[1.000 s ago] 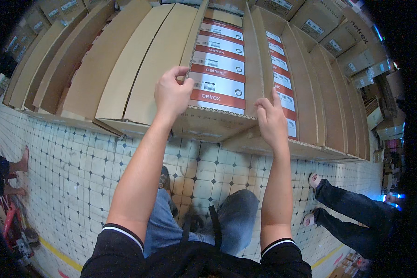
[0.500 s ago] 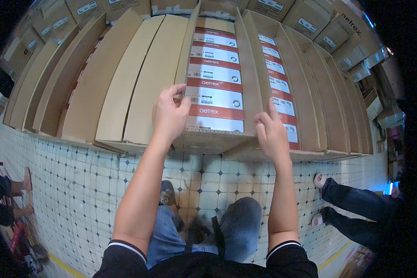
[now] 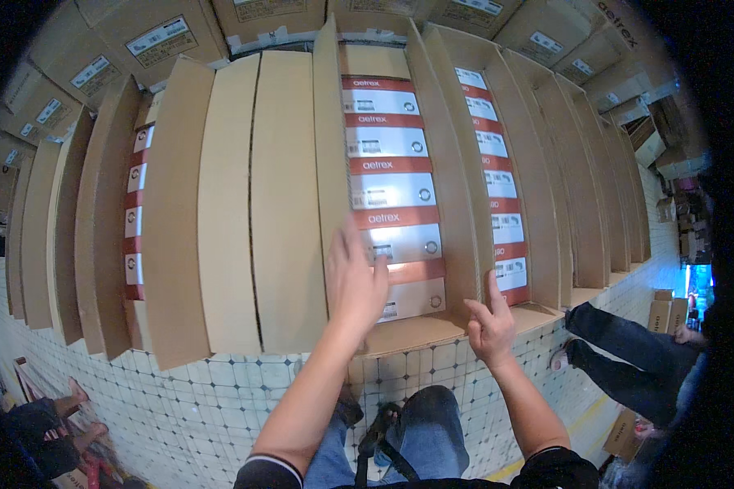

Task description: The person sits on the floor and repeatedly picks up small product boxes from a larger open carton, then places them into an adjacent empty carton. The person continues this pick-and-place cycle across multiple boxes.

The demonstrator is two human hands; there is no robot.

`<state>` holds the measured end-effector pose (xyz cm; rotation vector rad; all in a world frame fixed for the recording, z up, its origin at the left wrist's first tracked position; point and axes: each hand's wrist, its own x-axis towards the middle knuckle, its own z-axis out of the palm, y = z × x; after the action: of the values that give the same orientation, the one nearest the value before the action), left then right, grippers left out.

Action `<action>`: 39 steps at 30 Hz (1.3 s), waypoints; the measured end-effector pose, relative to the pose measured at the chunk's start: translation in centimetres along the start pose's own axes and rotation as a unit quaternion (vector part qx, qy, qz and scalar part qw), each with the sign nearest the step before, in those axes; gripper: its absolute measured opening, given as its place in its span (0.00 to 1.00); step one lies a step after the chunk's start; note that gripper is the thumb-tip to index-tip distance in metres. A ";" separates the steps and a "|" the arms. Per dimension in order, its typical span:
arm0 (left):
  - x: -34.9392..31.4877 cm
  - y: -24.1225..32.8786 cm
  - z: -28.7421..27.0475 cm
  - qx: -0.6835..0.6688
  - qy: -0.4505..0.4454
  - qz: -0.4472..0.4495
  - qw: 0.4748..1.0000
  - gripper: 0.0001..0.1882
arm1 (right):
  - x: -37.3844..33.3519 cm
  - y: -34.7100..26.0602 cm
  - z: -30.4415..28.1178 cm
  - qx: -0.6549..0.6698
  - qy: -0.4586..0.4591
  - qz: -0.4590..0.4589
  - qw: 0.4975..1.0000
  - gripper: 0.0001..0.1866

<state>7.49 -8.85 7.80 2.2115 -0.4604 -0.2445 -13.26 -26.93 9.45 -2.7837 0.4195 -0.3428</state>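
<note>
In front of me an open cardboard carton holds a row of white-and-red shoe boxes (image 3: pixel 393 190). My left hand (image 3: pixel 355 277), a little blurred, lies along the carton's left flap (image 3: pixel 332 138). Its fingers are stretched out, the thumb apart over the nearer boxes. At the near end of the upright right flap (image 3: pixel 448 163) is my right hand (image 3: pixel 491 330). Its index finger points straight up along one side of the flap, and its thumb side is on the other, with the flap's edge between them.
To the right, another open carton holds similar shoe boxes (image 3: pixel 501 183); closed carton flaps (image 3: pixel 284 196) lie to the left. Stacked brown cartons (image 3: pixel 167 37) line the back. Other people's legs (image 3: pixel 628 350) show at right and at lower left, on the tiled floor (image 3: pixel 220 407).
My view has moved nearer the cartons, so the row looks larger and closer. My left hand has gone from the left flap's edge to lying flatter, over the nearer boxes. My right hand stays by the right flap.
</note>
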 end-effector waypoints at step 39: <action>13.9 -0.5 -3.9 -0.047 -0.039 -0.251 0.966 0.25 | 66.6 1.8 9.3 0.572 -0.096 0.248 0.776 0.18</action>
<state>21.58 -11.42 9.63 2.1970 0.0814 -0.6114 50.66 -47.49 12.72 -1.4177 0.5987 -0.0998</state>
